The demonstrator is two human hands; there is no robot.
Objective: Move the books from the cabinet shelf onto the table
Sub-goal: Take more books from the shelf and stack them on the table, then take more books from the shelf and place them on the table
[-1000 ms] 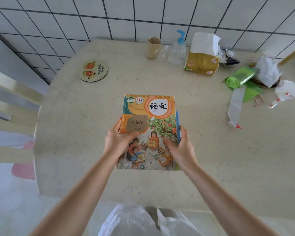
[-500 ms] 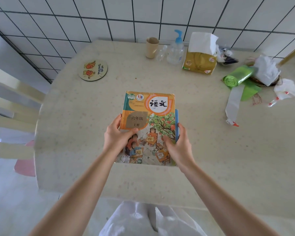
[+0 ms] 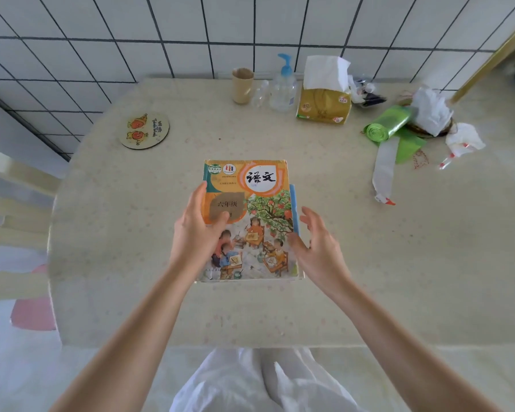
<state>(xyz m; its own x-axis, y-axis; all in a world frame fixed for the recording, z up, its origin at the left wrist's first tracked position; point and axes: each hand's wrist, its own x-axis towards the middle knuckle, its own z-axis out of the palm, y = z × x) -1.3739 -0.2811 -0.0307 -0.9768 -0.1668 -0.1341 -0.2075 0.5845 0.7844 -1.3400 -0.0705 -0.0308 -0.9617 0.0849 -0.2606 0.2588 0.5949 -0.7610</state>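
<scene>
The books [image 3: 247,221] lie stacked mid-table [image 3: 399,263]. The left hand [image 3: 195,233] clamps their left edge, thumb on the cover, to steady them; the right hand [image 3: 315,242] is spread beside them, gripping nothing.

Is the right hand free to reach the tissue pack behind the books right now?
Probably yes. The right hand is open beside the books, and bare table lies between it and the tissue pack.

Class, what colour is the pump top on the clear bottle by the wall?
Blue, on the pump bottle; head view shows it.
</scene>
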